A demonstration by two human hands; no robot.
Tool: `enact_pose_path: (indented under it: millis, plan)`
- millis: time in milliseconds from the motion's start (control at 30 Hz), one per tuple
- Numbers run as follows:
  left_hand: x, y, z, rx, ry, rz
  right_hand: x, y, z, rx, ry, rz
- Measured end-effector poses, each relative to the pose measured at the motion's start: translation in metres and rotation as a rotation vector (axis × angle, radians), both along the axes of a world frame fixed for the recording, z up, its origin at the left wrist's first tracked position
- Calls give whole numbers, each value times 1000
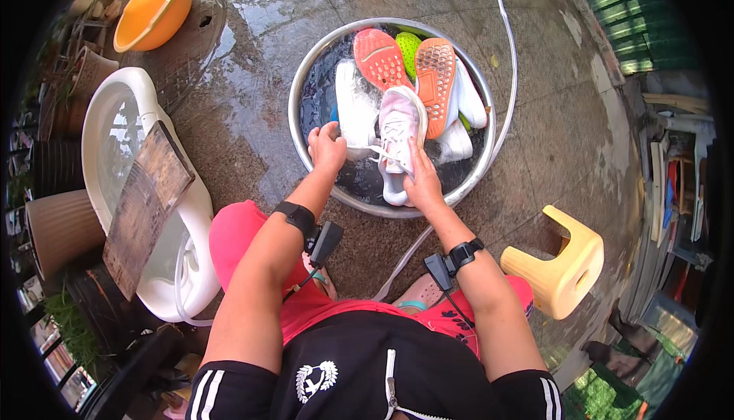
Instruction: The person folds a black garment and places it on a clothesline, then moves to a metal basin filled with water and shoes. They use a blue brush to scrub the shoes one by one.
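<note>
A round metal basin (295, 90) of water holds several shoes. My right hand (424, 182) is on the side of a white and pale pink sneaker (397, 124), its toe pointing away from me. My left hand (327, 147) is at the basin's near left, its fingers closed at the end of a white shoelace (367, 148) pulled out from that sneaker. Behind lie a coral-soled shoe (379, 58) and an orange-soled shoe (434, 84), soles up. A white shoe (355, 104) is left of the sneaker, and something yellow-green (408, 53) shows between the soles.
A white plastic tub (146, 90) of water, with a wooden board (150, 207) across it, stands at left. An orange basin (155, 10) lies upper left. At right are a hose (512, 58) on the wet floor and a yellow plastic stool (573, 265) on its side.
</note>
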State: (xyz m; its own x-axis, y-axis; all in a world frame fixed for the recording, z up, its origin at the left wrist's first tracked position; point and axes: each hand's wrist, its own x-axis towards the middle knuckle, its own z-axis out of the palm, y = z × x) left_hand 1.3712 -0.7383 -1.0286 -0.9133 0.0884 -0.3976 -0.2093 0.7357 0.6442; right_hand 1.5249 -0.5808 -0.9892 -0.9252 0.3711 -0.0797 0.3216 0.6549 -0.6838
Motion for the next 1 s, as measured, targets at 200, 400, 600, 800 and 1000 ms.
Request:
enact_pose_path:
  millis: [200,400,600,800,1000]
  plan:
    - [-17,-2,-35,95,-421,230,1,15,2,-359,-43,-136]
    - [-22,-9,-49,240,-643,296,3,17,-9,-600,-10,-210]
    - [-32,-20,-49,432,-712,318,7,24,-14,-979,65,-268]
    - [-28,-17,-33,469,-660,350,15,21,-7,-1061,2,-279]
    - [-36,-9,7,445,-440,376,11,17,-6,-1051,22,-227]
